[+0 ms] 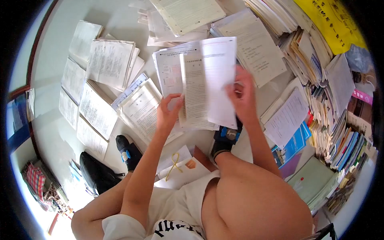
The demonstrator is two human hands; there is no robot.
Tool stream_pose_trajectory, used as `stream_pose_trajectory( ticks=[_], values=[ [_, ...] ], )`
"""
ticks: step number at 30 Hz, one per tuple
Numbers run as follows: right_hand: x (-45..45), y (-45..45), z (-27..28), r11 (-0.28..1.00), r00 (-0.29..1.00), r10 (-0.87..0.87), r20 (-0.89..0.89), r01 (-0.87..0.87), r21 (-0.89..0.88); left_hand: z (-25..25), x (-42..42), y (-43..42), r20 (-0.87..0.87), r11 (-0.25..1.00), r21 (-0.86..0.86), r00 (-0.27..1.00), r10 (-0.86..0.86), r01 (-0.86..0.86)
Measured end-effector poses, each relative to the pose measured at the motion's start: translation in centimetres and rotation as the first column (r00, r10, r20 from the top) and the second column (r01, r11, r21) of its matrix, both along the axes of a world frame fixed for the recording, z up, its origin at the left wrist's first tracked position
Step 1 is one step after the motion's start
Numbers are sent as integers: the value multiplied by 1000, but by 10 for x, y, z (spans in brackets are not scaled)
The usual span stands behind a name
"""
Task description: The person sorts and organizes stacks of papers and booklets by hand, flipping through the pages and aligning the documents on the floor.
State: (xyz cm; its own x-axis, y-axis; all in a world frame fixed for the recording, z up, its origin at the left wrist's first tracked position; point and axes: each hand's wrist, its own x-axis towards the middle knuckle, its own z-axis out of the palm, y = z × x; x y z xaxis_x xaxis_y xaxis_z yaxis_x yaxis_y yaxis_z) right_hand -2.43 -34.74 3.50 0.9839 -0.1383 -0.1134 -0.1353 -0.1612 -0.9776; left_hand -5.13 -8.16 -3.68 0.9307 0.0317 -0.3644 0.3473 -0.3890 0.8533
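My left hand is closed on the left edge of a folded printed paper, thumb and fingers pinching it. To the right of its print, a white lined sheet stands out from the stack, slightly blurred. My right hand is at that sheet's right edge with its fingers curled onto it; motion smears the fingertips. Behind these papers shows another printed sheet with red marks. Just left of my left hand, a pile of printed papers lies on the floor.
Stacks of printed papers spread over the floor at left, with more papers ahead. Piled books and folders line the right side. A black bag lies at lower left. A yellow bag sits at upper right.
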Motion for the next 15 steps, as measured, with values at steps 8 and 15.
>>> stream_pose_trajectory(
  ticks=[8, 15],
  values=[
    [0, 79, -25, 895, 975, 223, 15, -199, -398, 46, 14, -34, 147, 992, 3, 982, -122, 123],
    [21, 70, -48, 964, 980, 126, 152, -85, -253, 43, 8, -42, 273, 960, 135, 923, -273, 244]
  ],
)
